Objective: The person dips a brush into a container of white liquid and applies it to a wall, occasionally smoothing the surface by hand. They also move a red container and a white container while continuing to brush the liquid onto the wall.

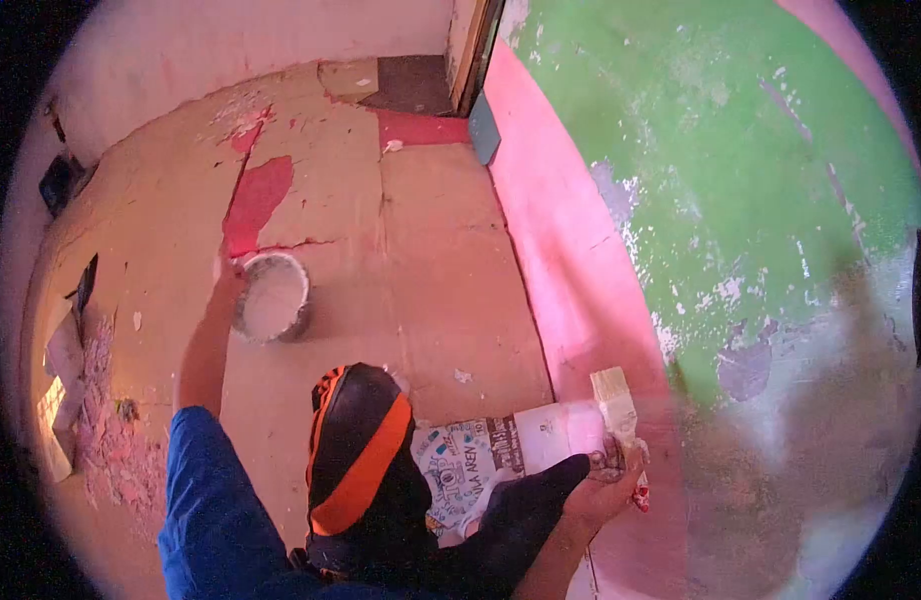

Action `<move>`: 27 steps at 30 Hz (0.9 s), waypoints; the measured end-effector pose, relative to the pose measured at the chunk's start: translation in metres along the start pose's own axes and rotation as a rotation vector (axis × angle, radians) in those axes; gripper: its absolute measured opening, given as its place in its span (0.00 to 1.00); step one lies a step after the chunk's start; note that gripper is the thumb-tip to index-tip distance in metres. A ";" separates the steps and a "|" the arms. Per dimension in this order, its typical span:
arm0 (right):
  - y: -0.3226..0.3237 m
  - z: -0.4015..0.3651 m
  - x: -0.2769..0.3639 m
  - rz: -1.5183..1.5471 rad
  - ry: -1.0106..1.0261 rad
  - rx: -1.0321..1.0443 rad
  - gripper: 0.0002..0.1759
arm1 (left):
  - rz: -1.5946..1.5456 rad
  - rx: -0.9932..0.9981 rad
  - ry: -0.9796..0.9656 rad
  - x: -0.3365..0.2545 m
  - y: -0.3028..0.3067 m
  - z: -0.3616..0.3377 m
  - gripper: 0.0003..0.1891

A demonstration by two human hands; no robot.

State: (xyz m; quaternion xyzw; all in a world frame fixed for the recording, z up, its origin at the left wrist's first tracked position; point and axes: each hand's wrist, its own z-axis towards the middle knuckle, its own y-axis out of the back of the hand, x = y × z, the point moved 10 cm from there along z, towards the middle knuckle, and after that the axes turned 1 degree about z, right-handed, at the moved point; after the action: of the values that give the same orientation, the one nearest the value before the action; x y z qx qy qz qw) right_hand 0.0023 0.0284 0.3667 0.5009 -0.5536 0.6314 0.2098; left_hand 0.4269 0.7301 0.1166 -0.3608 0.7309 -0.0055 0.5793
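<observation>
Right hand [603, 494] pinching brush [622, 420] by handle — bristles [611, 385] forward of hand, long axis roughly along floor [451, 290] right edge. Left hand [231, 270] at bucket [303, 318] rim — can't tell closure.

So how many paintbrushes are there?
1. The paintbrush is in the right hand, beside the pink and green wall. The person's body blocks some floor, so others could be hidden.

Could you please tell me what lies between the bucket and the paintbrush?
The head view shows brown floor beside the bucket, then the wall's pink lower band before the paintbrush.
</observation>
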 end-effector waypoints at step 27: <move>0.016 0.003 0.000 0.210 -0.121 0.095 0.15 | 1.779 1.903 -0.833 0.187 -0.341 -0.339 0.14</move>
State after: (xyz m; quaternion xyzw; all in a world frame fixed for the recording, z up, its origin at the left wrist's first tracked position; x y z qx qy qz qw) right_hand -0.0094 0.0210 0.3585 0.4867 -0.5844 0.6438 0.0846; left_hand 0.3033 0.2387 0.2160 0.7859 0.2007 -0.0224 0.5844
